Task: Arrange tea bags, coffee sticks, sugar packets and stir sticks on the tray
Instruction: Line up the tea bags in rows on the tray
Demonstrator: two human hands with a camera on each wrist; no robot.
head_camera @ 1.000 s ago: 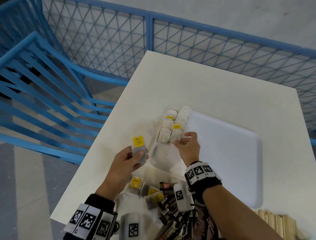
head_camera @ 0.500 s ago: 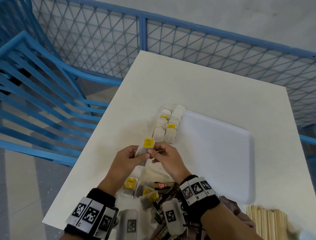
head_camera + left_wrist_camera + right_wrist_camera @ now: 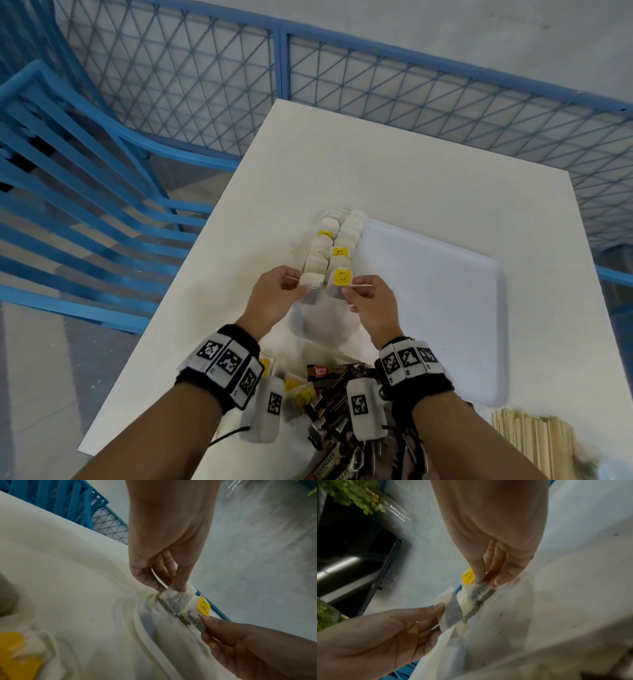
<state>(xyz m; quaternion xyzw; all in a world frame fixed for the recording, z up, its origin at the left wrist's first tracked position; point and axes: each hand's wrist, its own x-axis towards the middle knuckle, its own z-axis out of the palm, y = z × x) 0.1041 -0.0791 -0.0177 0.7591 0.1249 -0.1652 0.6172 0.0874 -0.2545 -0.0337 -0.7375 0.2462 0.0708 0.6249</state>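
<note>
A white tray (image 3: 445, 308) lies on the white table, with two rows of tea bags (image 3: 342, 236) along its left edge. At the near end of those rows, my left hand (image 3: 298, 286) pinches a plain tea bag (image 3: 310, 279). My right hand (image 3: 349, 293) pinches a tea bag with a yellow tag (image 3: 340, 279). In the left wrist view the left hand (image 3: 169, 589) holds its bag (image 3: 175, 601) at the top corner, just above the tray rim. In the right wrist view the right hand (image 3: 485, 582) pinches the tagged bag (image 3: 479, 589) by its corner.
Loose tea bags (image 3: 301, 394) and dark coffee sticks (image 3: 329, 404) lie by the table's near edge, under my wrists. Wooden stir sticks (image 3: 534, 442) lie at the near right. A blue chair (image 3: 68, 171) stands left, and a blue mesh fence (image 3: 411, 85) runs behind.
The left hand brought its tea bag from left of the tray to the right hand. Both hands then moved to the near end of the rows, each now pinching a bag.
</note>
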